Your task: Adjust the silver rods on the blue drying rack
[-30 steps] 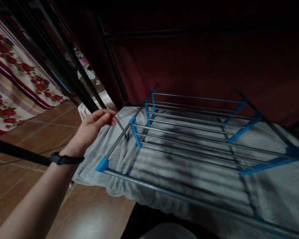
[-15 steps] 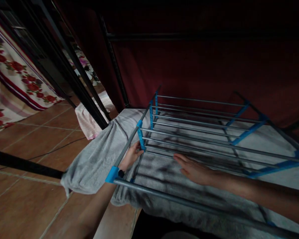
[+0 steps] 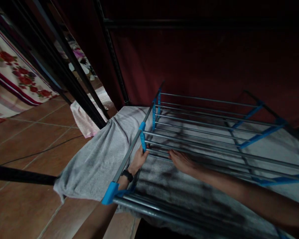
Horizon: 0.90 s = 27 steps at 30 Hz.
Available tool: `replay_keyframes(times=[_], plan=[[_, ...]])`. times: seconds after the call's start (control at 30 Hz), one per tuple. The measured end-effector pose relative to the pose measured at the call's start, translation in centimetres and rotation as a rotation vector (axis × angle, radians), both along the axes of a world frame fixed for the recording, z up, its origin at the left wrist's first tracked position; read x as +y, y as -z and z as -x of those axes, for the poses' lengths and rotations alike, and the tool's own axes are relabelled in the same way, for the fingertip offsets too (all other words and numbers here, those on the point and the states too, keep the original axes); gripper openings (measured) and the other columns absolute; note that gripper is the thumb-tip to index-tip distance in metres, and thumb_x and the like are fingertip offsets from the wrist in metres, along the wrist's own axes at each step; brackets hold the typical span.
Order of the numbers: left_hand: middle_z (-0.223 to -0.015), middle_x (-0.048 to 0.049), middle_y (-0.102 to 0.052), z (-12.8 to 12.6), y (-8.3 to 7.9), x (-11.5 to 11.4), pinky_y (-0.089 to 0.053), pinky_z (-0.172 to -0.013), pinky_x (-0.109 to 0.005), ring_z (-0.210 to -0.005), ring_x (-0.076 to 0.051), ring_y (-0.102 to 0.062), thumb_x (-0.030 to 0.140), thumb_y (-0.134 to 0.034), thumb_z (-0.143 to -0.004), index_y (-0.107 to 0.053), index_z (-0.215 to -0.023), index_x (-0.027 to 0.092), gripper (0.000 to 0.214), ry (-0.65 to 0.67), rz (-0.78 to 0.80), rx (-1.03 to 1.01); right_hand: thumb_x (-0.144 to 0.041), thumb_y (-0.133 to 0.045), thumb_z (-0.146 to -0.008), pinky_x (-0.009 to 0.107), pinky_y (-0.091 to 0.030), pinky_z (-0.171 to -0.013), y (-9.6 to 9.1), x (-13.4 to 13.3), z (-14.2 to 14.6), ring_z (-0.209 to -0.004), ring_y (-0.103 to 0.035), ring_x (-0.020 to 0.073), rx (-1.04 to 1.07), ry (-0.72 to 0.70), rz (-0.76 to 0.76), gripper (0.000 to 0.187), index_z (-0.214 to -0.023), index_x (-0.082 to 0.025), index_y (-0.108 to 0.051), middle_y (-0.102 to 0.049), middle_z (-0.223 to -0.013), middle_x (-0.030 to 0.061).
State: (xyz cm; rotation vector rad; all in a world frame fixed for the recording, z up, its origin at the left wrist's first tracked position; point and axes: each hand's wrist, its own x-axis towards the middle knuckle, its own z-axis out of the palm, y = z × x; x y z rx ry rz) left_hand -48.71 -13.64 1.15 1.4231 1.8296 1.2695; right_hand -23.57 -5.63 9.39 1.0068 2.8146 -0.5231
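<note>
A rack of grey metal tubes with blue plastic joints [image 3: 109, 192] lies across a grey blanket. My left hand [image 3: 139, 159], a dark band on its wrist, reaches under the side tube [image 3: 129, 151]. Its fingers and thumb close around the lower end of a blue slotted bracket [image 3: 143, 141]; some fingertips are hidden behind it. To the right, my right hand [image 3: 181, 161] has its fingers bent over a thin metal rod [image 3: 159, 156] that runs into that bracket. The thumb of the right hand is hidden.
The grey blanket [image 3: 97, 166] hangs over the left side. Black metal posts [image 3: 77, 96] stand at the left, and a dark red curtain [image 3: 189, 63] hangs behind. A cable [image 3: 45, 150] crosses the tiled floor [image 3: 20, 205]. A striped cloth [image 3: 81, 118] lies beyond.
My left hand has closed farther around the bracket's lower end. My right hand has shifted slightly left, its fingers now bent over the rod. The view has shifted a little.
</note>
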Motion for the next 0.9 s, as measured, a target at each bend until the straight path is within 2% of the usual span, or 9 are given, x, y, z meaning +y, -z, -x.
replay_keyframes(times=[0.13,0.3,0.4,0.53,0.73,0.9], plan=[[-0.116,-0.0128,-0.068,-0.4,0.5,0.2,-0.048,-0.102,-0.048,-0.113,-0.031,-0.061,0.038,-0.053,-0.091,-0.061,-0.108,0.021,0.025,-0.022,-0.029,-0.021,-0.026,-0.038,-0.104,0.029,-0.044,-0.072,-0.4,0.0,-0.2,-0.098,-0.066,0.0224,-0.007,-0.011,0.012,0.019,-0.108,-0.020,-0.056,-0.068,-0.110,0.0083],[-0.126,-0.0146,-0.066,-0.8,0.1,0.2,-0.045,-0.107,-0.051,-0.121,-0.033,-0.059,0.038,-0.053,-0.092,-0.062,-0.117,0.019,0.032,-0.032,-0.052,-0.041,-0.026,-0.038,-0.104,0.029,-0.042,-0.067,-0.7,0.1,-0.1,-0.094,-0.067,0.0224,-0.010,0.005,0.009,0.019,-0.109,-0.020,-0.055,-0.070,-0.108,0.0075],[-0.129,-0.0125,-0.066,-1.0,-0.1,0.3,-0.044,-0.108,-0.051,-0.124,-0.032,-0.058,0.038,-0.052,-0.094,-0.061,-0.122,0.022,0.034,-0.030,-0.062,-0.051,-0.027,-0.036,-0.104,0.029,-0.043,-0.068,-1.0,0.1,-0.2,-0.094,-0.068,0.0231,-0.030,0.011,0.022,0.022,-0.112,-0.020,-0.055,-0.070,-0.109,0.0084],[-0.133,-0.0109,-0.064,-1.3,-0.3,0.4,-0.042,-0.111,-0.050,-0.128,-0.032,-0.055,0.037,-0.050,-0.095,-0.059,-0.128,0.026,0.036,-0.040,-0.076,-0.068,-0.031,-0.033,-0.105,0.030,-0.044,-0.071,-1.5,0.0,-0.2,-0.094,-0.068,0.0227,-0.046,0.030,0.049,0.027,-0.116,-0.021,-0.055,-0.070,-0.108,0.0095],[-0.132,-0.0140,-0.064,-1.4,-0.6,0.3,-0.042,-0.111,-0.047,-0.129,-0.031,-0.056,0.034,-0.050,-0.095,-0.059,-0.127,0.019,0.036,-0.028,-0.081,-0.052,-0.034,-0.031,-0.105,0.029,-0.044,-0.071,-1.5,0.3,-0.2,-0.094,-0.067,0.0217,-0.035,0.041,0.077,0.030,-0.116,-0.022,-0.057,-0.070,-0.110,0.0088],[-0.131,-0.0148,-0.064,-1.1,-0.2,0.3,-0.040,-0.113,-0.047,-0.132,-0.031,-0.053,0.032,-0.051,-0.093,-0.058,-0.125,0.017,0.036,-0.029,-0.071,-0.039,-0.035,-0.032,-0.105,0.029,-0.043,-0.073,-1.1,0.8,-0.1,-0.095,-0.066,0.0214,0.012,0.062,0.148,0.031,-0.114,-0.021,-0.059,-0.070,-0.111,0.0082]])
